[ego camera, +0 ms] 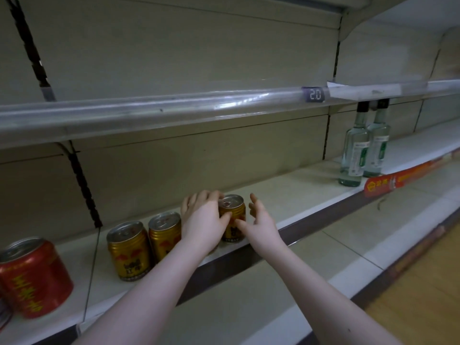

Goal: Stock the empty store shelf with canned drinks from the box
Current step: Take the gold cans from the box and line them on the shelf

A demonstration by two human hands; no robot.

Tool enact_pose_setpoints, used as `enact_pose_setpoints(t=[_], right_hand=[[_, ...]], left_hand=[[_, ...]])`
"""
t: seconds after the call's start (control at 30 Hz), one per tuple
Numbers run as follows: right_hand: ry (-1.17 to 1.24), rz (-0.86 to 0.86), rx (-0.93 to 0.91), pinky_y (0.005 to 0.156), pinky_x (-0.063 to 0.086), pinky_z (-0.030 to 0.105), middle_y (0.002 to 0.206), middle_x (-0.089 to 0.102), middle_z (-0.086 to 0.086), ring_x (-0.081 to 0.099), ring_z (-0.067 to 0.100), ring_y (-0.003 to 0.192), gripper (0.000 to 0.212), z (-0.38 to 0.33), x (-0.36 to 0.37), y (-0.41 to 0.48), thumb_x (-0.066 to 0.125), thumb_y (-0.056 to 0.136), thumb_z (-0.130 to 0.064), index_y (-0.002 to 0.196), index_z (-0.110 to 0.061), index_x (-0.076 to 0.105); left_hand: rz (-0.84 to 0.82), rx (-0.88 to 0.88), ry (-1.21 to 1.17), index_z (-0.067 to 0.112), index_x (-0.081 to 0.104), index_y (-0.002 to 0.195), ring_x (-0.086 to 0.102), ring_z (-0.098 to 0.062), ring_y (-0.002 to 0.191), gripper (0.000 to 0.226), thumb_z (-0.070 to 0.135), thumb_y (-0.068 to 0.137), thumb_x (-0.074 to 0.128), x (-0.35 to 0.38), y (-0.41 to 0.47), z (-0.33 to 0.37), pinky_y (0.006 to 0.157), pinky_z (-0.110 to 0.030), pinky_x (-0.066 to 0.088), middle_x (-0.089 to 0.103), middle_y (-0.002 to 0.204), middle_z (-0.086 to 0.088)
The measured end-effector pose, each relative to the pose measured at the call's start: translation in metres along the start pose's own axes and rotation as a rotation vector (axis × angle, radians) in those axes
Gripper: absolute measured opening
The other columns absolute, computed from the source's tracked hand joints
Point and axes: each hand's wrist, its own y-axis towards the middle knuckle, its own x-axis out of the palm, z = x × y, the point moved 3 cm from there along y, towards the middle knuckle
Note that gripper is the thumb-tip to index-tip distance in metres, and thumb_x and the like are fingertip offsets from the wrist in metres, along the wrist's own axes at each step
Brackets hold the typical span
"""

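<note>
We are setting a gold drink can (pixel 234 210) upright at the front of the lower shelf (pixel 293 195), right of two matching gold cans (pixel 128 250). Our left hand (pixel 202 220) grips it, fingers curled over the rim, thumb on the front. Our right hand (pixel 260 220) hovers just beside it, fingers spread, holding nothing. Next, we judge, release and fetch another; the box is out of view.
</note>
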Motion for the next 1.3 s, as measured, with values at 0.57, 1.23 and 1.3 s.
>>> enact_pose_setpoints(t=[0.57, 1.23, 1.3], right_hand=[[0.321, 0.240, -0.173, 0.110, 0.033, 0.029, 0.138, 0.052, 0.002, 0.046, 0.011, 0.128, 0.039, -0.008, -0.083, -0.078, 0.032, 0.100, -0.032, 0.134, -0.020, 0.047], [0.324, 0.727, -0.036, 0.107, 0.037, 0.021, 0.133, 0.055, -0.007, 0.049, 0.004, 0.126, 0.058, -0.158, -0.337, -0.235, 0.032, 0.087, -0.049, 0.134, -0.018, 0.047], [0.306, 0.723, -0.038, 0.109, 0.036, 0.025, 0.134, 0.055, -0.007, 0.048, 0.004, 0.127, 0.052, -0.204, -0.355, -0.238, 0.031, 0.091, -0.045, 0.135, -0.020, 0.046]], left_hand=[[0.057, 0.196, -0.703, 0.019, 0.063, 0.102, 0.054, -0.015, 0.108, 0.020, 0.032, 0.092, 0.052, -0.003, -0.041, 0.093, 0.097, -0.036, 0.041, 0.063, 0.106, 0.005], [-0.428, 0.023, -1.394, 0.027, 0.064, 0.100, 0.060, -0.006, 0.106, 0.036, 0.046, 0.093, 0.034, -0.168, -0.082, 0.351, 0.095, -0.025, 0.047, 0.067, 0.107, 0.011], [-0.417, 0.029, -1.433, 0.029, 0.064, 0.100, 0.060, -0.007, 0.106, 0.040, 0.051, 0.090, 0.033, -0.212, -0.067, 0.369, 0.095, -0.027, 0.047, 0.068, 0.107, 0.011]])
